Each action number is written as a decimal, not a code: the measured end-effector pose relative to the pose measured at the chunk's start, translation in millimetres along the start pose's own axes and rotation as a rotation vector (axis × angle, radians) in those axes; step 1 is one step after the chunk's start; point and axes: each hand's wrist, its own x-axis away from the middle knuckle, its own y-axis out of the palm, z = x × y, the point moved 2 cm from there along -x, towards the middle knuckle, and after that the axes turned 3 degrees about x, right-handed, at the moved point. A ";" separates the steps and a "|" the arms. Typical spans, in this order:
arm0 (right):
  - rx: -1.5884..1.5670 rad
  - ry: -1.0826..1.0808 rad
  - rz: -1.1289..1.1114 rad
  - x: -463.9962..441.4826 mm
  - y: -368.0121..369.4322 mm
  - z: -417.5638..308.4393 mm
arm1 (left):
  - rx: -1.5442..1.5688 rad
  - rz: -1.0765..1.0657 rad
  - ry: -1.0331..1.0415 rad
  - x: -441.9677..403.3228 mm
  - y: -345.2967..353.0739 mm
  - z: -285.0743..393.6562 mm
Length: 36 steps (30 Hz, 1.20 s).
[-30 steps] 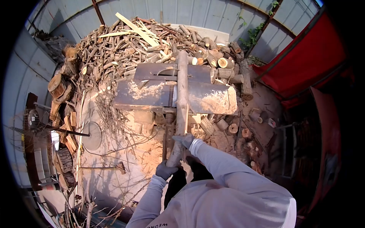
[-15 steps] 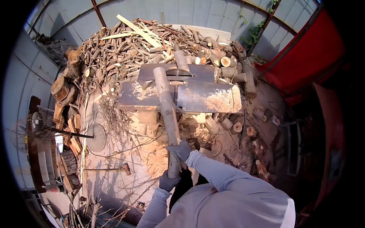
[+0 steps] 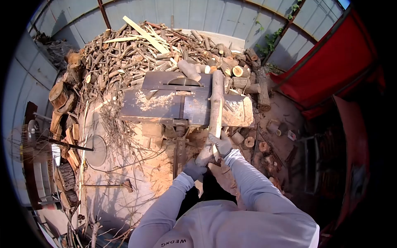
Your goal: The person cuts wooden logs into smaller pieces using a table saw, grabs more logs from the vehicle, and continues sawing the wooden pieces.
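Note:
A long log [image 3: 216,103] lies over the right part of the saw table [image 3: 159,111], its far end up near the table's back edge. My left hand [image 3: 194,169], gloved in grey, is closed round the log's near end. A bit farther up, my right hand [image 3: 222,144], also gloved, grips the log from its right side. The round saw blade [image 3: 183,82] stands up through the table, left of the log and apart from it. Just behind the blade lies a short cut piece [image 3: 189,70]. Sawdust [image 3: 240,113] covers the table's right end.
Behind the table rises a big pile of cut wood [image 3: 120,58]. A fan [image 3: 33,132] and upright stumps [image 3: 62,96] stand at the left. An axe [image 3: 127,185] lies on the ground. Short logs [image 3: 249,142] lie right of the table, near a red sheet [image 3: 331,70].
The log first swung left of the blade and has now moved to the right of it, with both hands still on it. Its far part has come off and lies behind the blade.

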 end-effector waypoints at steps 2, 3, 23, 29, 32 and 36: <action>0.189 0.079 0.138 -14.7 -12.8 15.6 | -0.098 -0.016 0.012 -35.2 1.2 -1.6; 0.190 0.055 0.075 -10.0 -25.1 34.6 | -0.037 -0.028 0.000 -44.9 -1.1 0.8; 0.094 0.202 -0.059 -32.8 -18.1 43.3 | 0.032 0.046 -0.183 -104.4 14.0 0.6; 0.349 0.237 -0.011 -54.6 -16.3 52.2 | 0.121 0.064 -0.211 -101.7 7.0 4.8; 0.523 0.220 -0.063 -50.0 9.3 15.2 | 0.102 0.064 -0.202 -111.2 2.0 -10.2; 0.429 0.311 -0.103 -49.2 24.2 7.0 | 0.067 0.131 -0.210 -98.1 -10.5 2.4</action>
